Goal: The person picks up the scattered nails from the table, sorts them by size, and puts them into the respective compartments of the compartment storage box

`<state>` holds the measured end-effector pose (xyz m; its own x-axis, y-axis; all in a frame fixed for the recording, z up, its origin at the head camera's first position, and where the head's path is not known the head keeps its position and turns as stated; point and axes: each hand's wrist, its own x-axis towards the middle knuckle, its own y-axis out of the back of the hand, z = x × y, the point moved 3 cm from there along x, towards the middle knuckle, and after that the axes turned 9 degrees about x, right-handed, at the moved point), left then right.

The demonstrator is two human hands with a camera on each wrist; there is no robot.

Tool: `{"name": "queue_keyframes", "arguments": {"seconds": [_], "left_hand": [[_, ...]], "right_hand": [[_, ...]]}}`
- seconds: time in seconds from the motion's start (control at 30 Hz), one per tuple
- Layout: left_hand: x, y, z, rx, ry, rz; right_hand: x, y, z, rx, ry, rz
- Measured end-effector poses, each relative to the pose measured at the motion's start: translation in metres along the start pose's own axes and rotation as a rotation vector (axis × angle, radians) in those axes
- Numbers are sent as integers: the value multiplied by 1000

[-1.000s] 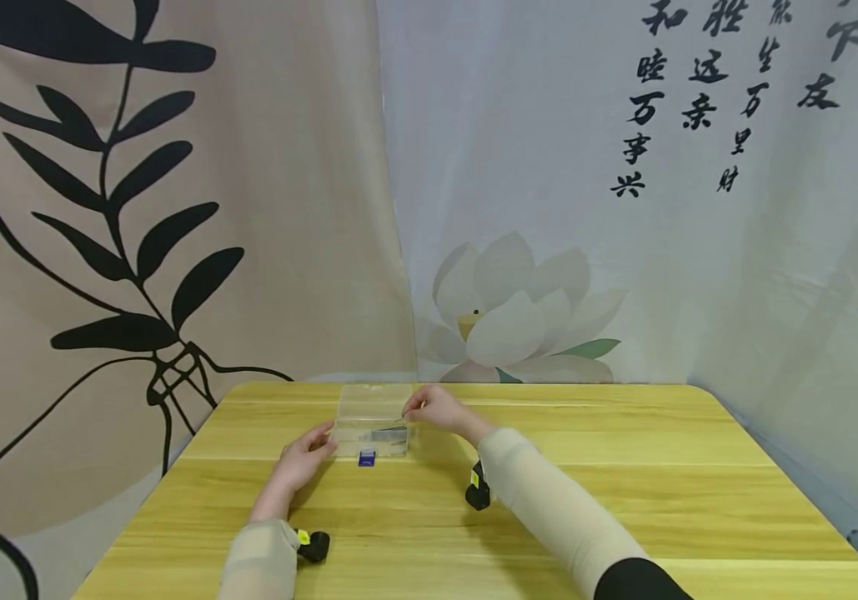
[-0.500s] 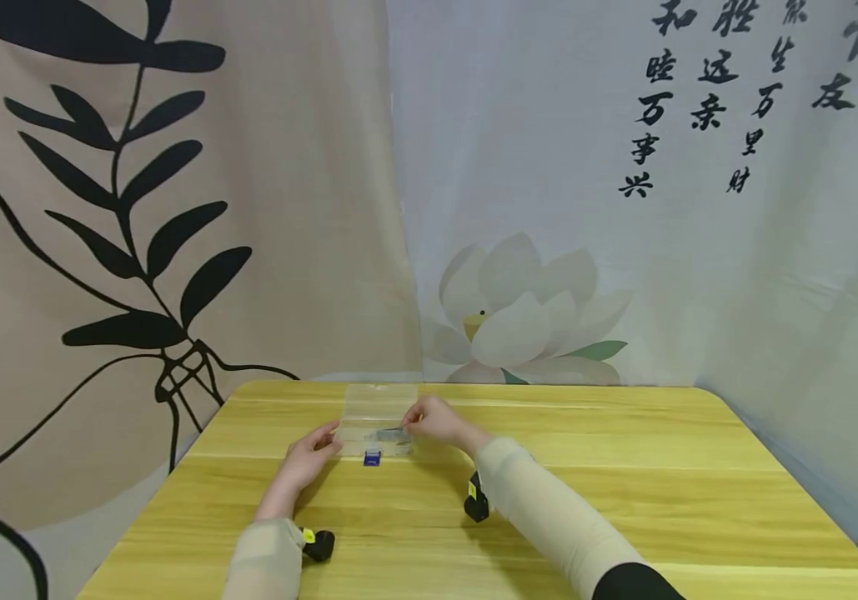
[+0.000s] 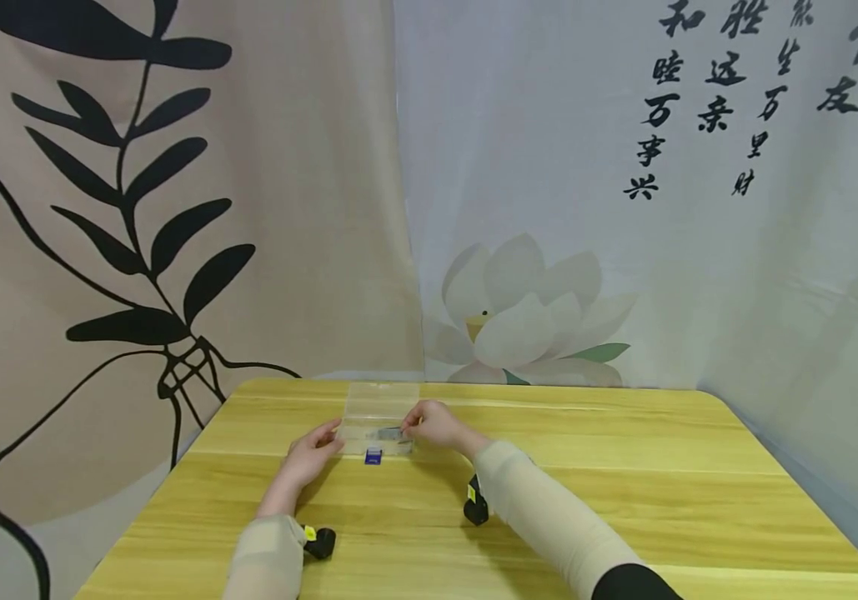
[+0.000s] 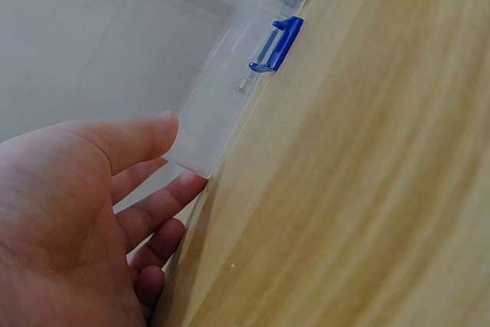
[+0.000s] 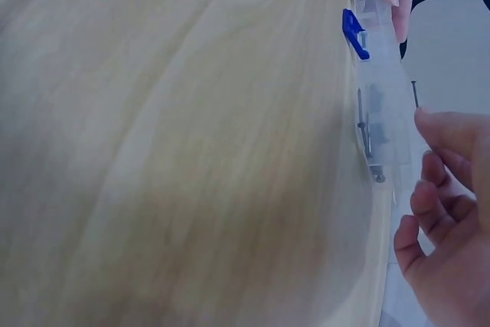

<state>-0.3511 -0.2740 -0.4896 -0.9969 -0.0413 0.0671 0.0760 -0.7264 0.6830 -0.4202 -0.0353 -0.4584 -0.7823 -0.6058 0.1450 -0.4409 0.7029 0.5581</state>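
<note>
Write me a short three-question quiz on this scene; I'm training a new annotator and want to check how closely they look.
1. True or false: the clear plastic box on the wooden table has a red latch.
2. What does the right hand pinch? A) a thin nail B) a coin C) a pen
3. Which part of the box does the left hand touch?

Key
1. False: the latch is blue.
2. A: a thin nail, held above the box.
3. Its near left corner, with thumb and fingers at the edge.
</note>
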Motion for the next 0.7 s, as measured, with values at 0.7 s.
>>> {"name": "queue_keyframes", "arguments": {"seconds": [0.7], "left_hand": [[0, 2, 2, 8, 2, 5]], "right_hand": [[1, -1, 4, -15, 14, -8]]}}
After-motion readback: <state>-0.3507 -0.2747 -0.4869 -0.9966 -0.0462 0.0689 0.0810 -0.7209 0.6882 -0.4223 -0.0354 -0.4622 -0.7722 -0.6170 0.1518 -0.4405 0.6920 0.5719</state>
